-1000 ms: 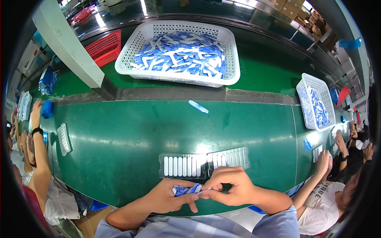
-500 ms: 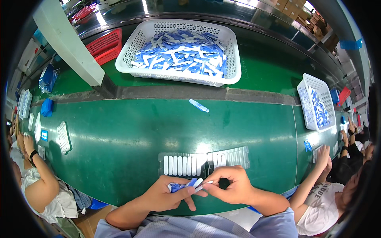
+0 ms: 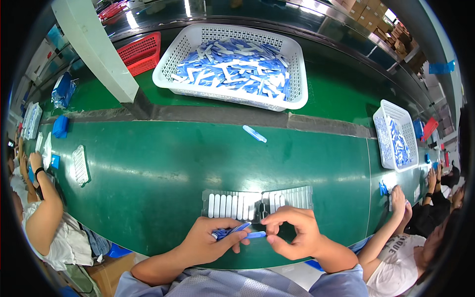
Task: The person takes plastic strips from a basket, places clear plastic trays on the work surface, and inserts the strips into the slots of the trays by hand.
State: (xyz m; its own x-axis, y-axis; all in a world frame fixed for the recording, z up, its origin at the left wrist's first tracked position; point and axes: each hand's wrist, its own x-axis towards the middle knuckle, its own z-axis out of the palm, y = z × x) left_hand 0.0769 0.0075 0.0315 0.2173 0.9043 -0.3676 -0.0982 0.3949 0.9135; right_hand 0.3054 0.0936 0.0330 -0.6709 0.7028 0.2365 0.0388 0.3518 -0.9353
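My left hand (image 3: 209, 241) is closed around a small bunch of flat blue-and-white strips (image 3: 225, 231) with rounded ends. One blue strip (image 3: 256, 234) sticks out from its fingertips to the right. At that strip's tip is my right hand (image 3: 297, 232), its thumb and forefinger parted and nothing visibly gripped between them. Just beyond both hands lies a clear plastic tray (image 3: 259, 194) in two halves. White strips stand side by side in the left half's slots, and a few fill the near-left part of the right half. The hands hide the tray's near edge.
A white basket (image 3: 166, 85) heaped with blue-and-white strips stands at the back, beside a post (image 3: 96, 49) and a red basket (image 3: 148, 62). One loose strip (image 3: 255, 133) lies mid-table. Another white basket (image 3: 383, 133) stands right. Co-workers sit at both sides.
My right thumb and forefinger have come off the white strip they pinched and spread apart. A blue strip now juts from my left hand. The view has shifted slightly.
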